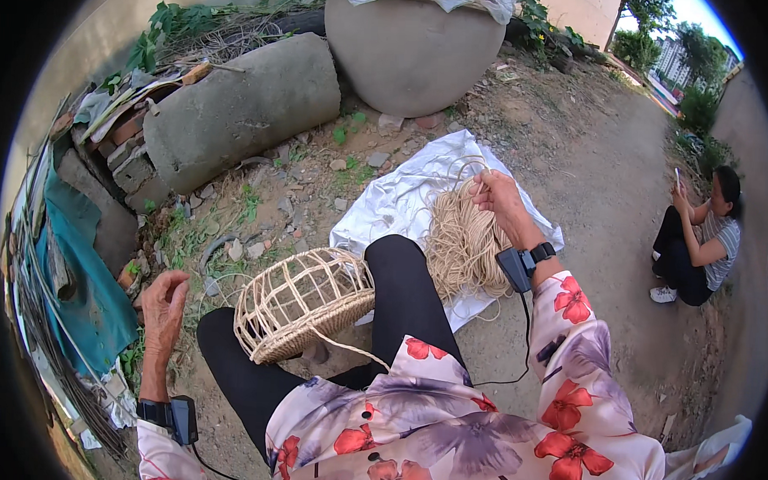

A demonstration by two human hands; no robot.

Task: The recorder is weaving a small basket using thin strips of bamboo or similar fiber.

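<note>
A half-woven basket [301,301] of tan cord rests tilted between my knees, with an open lattice side and a tightly woven edge. One loose cord end trails from it toward my lap. Off to the basket's left, my left hand [163,313] is raised with its fingers curled together; whatever they may hold is too small to make out. My right hand [501,206] is closed on a strand of tan cord [480,165] above a big coiled heap of the same cord [462,243]. That heap lies on a white plastic sheet [394,202] just beyond my right knee.
A concrete pipe [245,108] and a large clay jar [414,51] stand at the far side. Bundled rods [35,312] and teal cloth [86,280] lie at left. At right another person [705,238] squats on the dirt path [610,180], holding a phone.
</note>
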